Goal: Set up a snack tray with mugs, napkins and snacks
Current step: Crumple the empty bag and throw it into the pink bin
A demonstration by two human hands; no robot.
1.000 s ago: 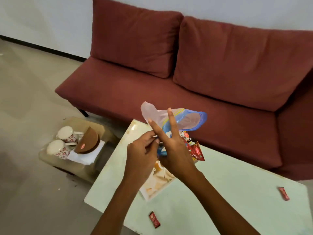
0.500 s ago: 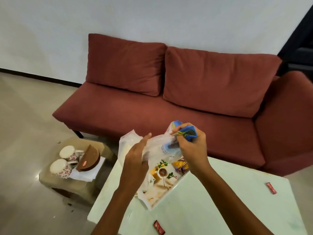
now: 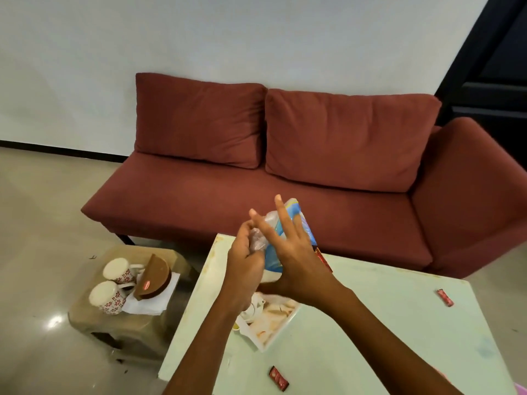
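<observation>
My left hand [image 3: 244, 263] is closed on the crumpled clear end of a blue and clear plastic bag [image 3: 296, 220], held above the pale green table [image 3: 370, 332]. My right hand [image 3: 288, 255] presses flat against the bag with fingers spread. Under my hands lies a printed tray [image 3: 273, 320], mostly hidden by them; a red snack packet [image 3: 323, 259] peeks out beside my right wrist. On a low stool [image 3: 134, 329] to the left stand two white mugs with a red pattern [image 3: 109, 295], a brown half-round holder [image 3: 154, 277] and white napkins [image 3: 154, 305].
Two small red candy wrappers lie loose on the table, one at the near edge [image 3: 278, 382], one at the far right [image 3: 445, 297]. A dark red sofa [image 3: 256, 195] stands right behind the table. Bare floor lies to the left.
The bag has been squeezed smaller between both hands. My right hand went from gripping its blue end to lying flat on it, fingers spread. The camera has tilted up.
</observation>
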